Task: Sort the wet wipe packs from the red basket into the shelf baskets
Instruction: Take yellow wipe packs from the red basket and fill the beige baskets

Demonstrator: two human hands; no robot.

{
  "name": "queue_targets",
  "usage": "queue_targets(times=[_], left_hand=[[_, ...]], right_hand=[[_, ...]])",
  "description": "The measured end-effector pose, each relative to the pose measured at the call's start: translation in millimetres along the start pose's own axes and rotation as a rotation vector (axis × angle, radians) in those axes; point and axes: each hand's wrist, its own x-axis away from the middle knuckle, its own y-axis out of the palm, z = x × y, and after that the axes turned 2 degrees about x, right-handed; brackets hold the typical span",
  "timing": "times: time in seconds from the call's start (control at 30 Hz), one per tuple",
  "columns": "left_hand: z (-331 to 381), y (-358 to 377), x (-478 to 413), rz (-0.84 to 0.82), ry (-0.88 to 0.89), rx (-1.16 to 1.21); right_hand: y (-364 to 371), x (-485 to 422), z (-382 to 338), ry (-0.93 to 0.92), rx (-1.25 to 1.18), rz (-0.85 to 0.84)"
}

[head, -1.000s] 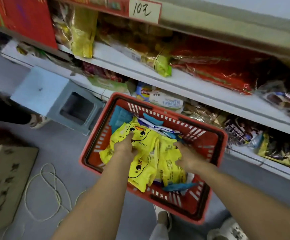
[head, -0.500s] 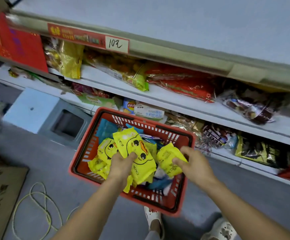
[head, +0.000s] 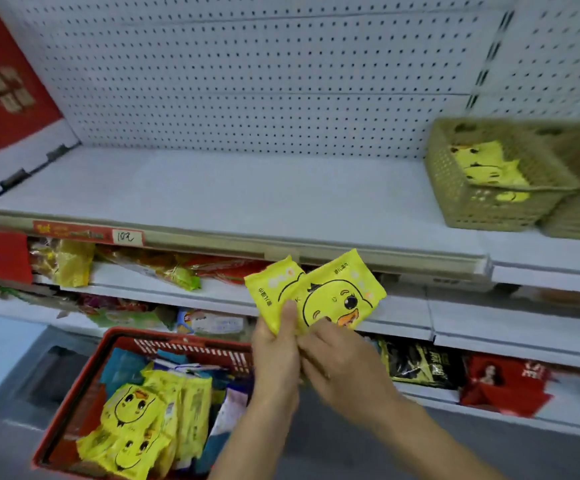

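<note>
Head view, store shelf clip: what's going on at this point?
A person is restocking. Both hands, left hand and right hand, hold up two yellow duck wet wipe packs in front of the shelves. Below sits the red basket, with more yellow and blue packs inside. On the top shelf, the tan shelf basket at the right already holds some yellow packs.

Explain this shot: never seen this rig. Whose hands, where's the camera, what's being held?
No machine here: a person's two bare hands, filmed by one wide-angle camera on their head, looking forward and down. The left hand and right hand together hold two yellow duck-print wet wipe packs in front of a store shelf. Below left, the red basket holds more yellow packs and some blue ones. Up right, on the white shelf, a tan basket already contains yellow packs.
</note>
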Motion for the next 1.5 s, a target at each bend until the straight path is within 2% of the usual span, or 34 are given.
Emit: queue_targets(times=[0.07,0.17,0.2,0.27,0.33,0.37,0.5,0.6,0.67,0.73,0.83,0.93,1.0,1.1,1.2,1.3,1.5], left_hand=[[6.4,28.5,10.7,-0.061,0.06,-0.061],[12.4,68.6,29.3,-0.15,0.098,-0.127],[12.9,80.8,34.8,-0.173,0.093,-0.132],[14.1,105.1,46.9,-0.233,0.046,-0.153],[14.6,128.2,57.4,-0.3,-0.026,-0.161],[15.4,139.0,61.2,-0.324,-0.052,-0.16],[16.3,173.7,62.9,-0.375,-0.09,-0.189],[19.6,195.9,55.0,-0.429,-0.116,-0.199],[23.8,212.5,46.2,-0.46,-0.098,-0.203],[28.4,229.5,32.7,-0.479,-0.053,-0.204],[36.7,255.2,6.4,-0.469,0.019,-0.197],[44.7,281.9,-22.5,-0.432,-0.029,-0.128],[49.9,297.0,-46.5,-0.379,-0.056,-0.072],[59.6,310.7,-87.1,-0.295,-0.055,-0.011],[67.9,318.1,-122.7,-0.262,-0.063,-0.027],[69.8,327.2,-148.2,-0.256,-0.067,-0.035],[66.9,343.2,-175.0,-0.257,-0.069,-0.021]], right_hand=[[-40.3,9.5,28.3,0.116,-0.093,0.114],[-101.2,16.0,81.5,0.558,-0.265,0.372],[-118.8,16.0,100.2,0.691,-0.298,0.369],[-148.4,15.5,133.4,0.88,-0.468,0.218],[-169.3,17.6,156.1,0.987,-0.769,0.102],[-177.4,20.0,163.0,1.013,-0.847,0.1],[-201.0,27.0,183.0,0.998,-0.888,0.242],[-217.4,21.0,195.3,0.996,-1.092,0.346],[-225.8,15.3,208.7,1.014,-1.138,0.355],[-233.1,10.2,225.0,1.0,-1.135,0.305],[-243.8,-3.1,248.0,0.94,-1.107,0.093],[-250.5,-31.6,275.0,0.899,-1.052,0.021],[-253.7,-58.5,300.2,0.908,-0.999,0.085],[-265.0,-99.1,341.4,0.948,-0.947,0.286],[-270.3,-131.4,381.7,1.024,-0.775,0.427],[-256.4,-159.0,421.3,1.091,-0.566,0.352],[-213.9,-198.1,462.4,1.17,-0.467,0.12]])
